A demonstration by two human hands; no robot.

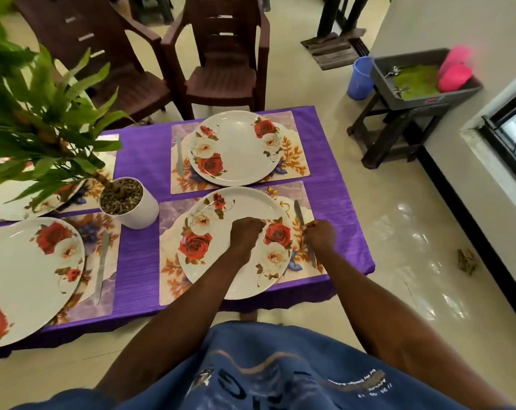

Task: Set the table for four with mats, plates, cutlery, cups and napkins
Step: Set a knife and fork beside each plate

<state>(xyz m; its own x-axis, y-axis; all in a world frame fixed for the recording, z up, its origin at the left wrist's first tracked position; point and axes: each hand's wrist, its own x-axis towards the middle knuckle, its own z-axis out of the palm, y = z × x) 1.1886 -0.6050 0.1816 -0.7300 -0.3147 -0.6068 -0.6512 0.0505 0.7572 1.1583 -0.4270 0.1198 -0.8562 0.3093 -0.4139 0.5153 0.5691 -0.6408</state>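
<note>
The counter (138, 161) wears a purple cloth, and the white plant pot (129, 202) near its middle serves as the landmark; four floral mats lie around it, each under a white plate printed with roses. Right of the pot and nearest the person sits the near plate (221, 244) on its mat (168, 279); the left hand (246, 233) hovers over that plate with its fingers curled into a fist, and whether it holds anything I cannot tell; the right hand (320, 236) is just beyond the plate's right rim, its fingers curled round a knife (302, 224) that lies along the mat's right side, blade pointing away from the person. Right of the pot and farther off lies the far plate (234, 147) on its own mat, with a second knife (179, 153) along its left edge. Left of the pot and close to the person is a third plate (23, 279) with a third knife (101, 264) on the mat to its right; behind the pot, under the leaves, a fourth plate (20, 205) is partly hidden. Beyond the counter stand two brown chairs (221, 54); far right of the pot a grey tray (422, 75) on a stand holds a green cloth, some cutlery and pink cups (455, 69); a blue bin (360, 78) stands on the floor beside it.
</note>
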